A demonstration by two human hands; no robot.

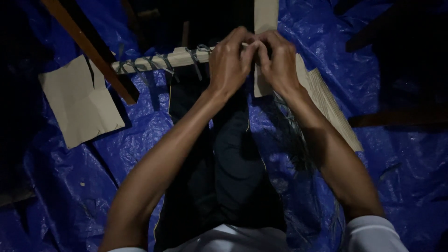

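Blue tarp (pixel 396 177) covers the floor, dimly lit. Torn cardboard sheet (pixel 79 100) lies at left. Pale wooden stick (pixel 154 60), wrapped in grey cord (pixel 140 64), runs across the top. Left hand (pixel 228 63) and right hand (pixel 278 63) touch above it, fingertips pinching cord at the stick's end.

Both hands (pixel 254 58) — on cord-wrapped stick (pixel 163 59)
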